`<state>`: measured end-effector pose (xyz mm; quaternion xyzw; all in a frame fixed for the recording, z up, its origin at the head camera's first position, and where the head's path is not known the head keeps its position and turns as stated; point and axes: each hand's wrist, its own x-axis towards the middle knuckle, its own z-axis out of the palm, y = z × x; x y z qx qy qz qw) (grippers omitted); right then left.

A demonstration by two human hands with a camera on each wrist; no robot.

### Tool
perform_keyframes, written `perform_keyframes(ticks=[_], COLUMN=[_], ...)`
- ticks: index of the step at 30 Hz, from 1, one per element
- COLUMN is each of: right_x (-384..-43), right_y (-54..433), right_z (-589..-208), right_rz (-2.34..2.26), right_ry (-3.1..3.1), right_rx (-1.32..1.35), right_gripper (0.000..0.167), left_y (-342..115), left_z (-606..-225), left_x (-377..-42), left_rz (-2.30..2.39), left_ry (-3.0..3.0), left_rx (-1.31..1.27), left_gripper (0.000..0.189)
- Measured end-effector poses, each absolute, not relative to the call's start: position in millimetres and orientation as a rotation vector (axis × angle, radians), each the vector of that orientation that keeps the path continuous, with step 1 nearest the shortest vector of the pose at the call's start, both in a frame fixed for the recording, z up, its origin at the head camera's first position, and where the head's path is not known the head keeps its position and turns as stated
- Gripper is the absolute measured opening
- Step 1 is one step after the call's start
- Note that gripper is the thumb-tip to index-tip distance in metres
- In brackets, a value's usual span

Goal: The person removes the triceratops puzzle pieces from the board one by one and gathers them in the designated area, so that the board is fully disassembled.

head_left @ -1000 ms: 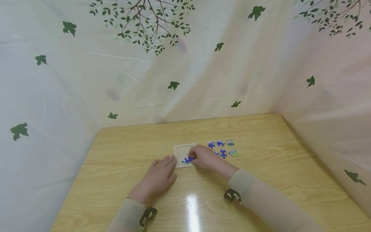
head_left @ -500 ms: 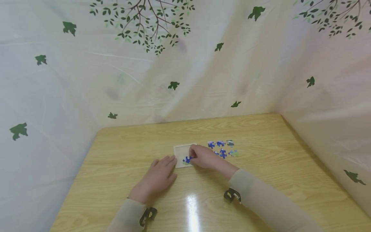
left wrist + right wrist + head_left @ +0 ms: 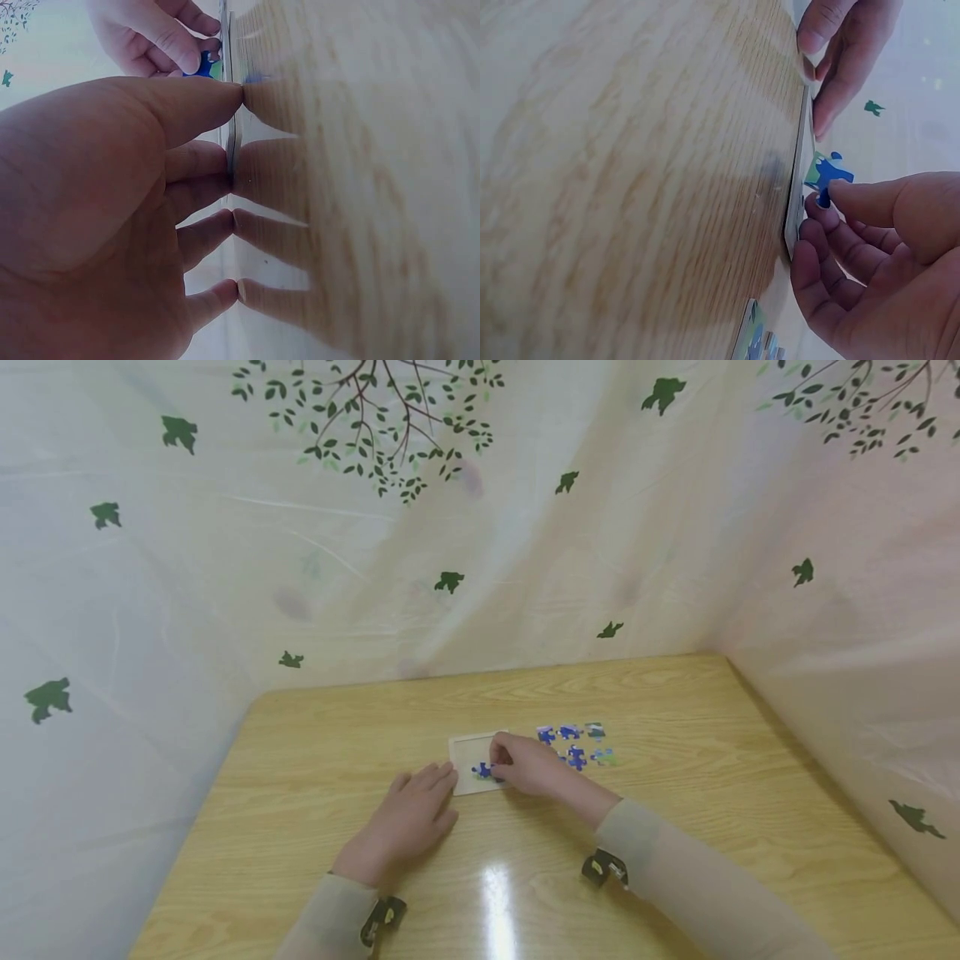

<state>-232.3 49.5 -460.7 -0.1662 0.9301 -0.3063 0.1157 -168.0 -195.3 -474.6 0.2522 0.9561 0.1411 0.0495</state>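
Observation:
My right hand (image 3: pixel 528 766) pinches a blue and green jigsaw piece (image 3: pixel 829 174) between thumb and index finger. It holds the piece tilted over the near right part of a shallow pale puzzle tray (image 3: pixel 454 750). Some of the tray's right side is hidden behind that hand. My left hand (image 3: pixel 408 814) lies at the tray's left edge, its fingertips touching the tray and the tabletop. Its fingers are fairly straight and hold nothing, as the left wrist view also shows.
Several loose jigsaw pieces (image 3: pixel 576 757) lie in two rows on the wooden table (image 3: pixel 322 735), right of the tray. A pale curtain (image 3: pixel 360 568) with leaf prints hangs behind the table and along its sides.
The jigsaw piece in my right hand has shifted and turned slightly over the tray, with the fingers moving a little. My left hand stays where it was.

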Motion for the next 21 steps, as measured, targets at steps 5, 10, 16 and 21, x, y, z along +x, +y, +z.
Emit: perform_keyframes(ticks=[5,10,16,21], right_x=[-230,-227,-224,-221], right_y=[58,71,91,109], right_z=[-457,-447,-445,-448], right_rz=[-0.945,-0.968,-1.003,-1.028], right_ry=[2.731,2.75,2.769,2.78], right_rx=[-0.445,-0.461,-0.494,-0.465], right_gripper=[0.011,0.008,0.005,0.005], left_y=[-196,-197,-198,-198], left_z=[-476,-476,-476,-476], left_x=[-167,-167,-166,-165], left_rz=[0.414,0.413,0.416,0.434], left_ry=[2.909,2.908,2.897,2.898], left_rx=[0.759,0.748,0.74,0.744], left_gripper=[0.06,0.061,0.062,0.061])
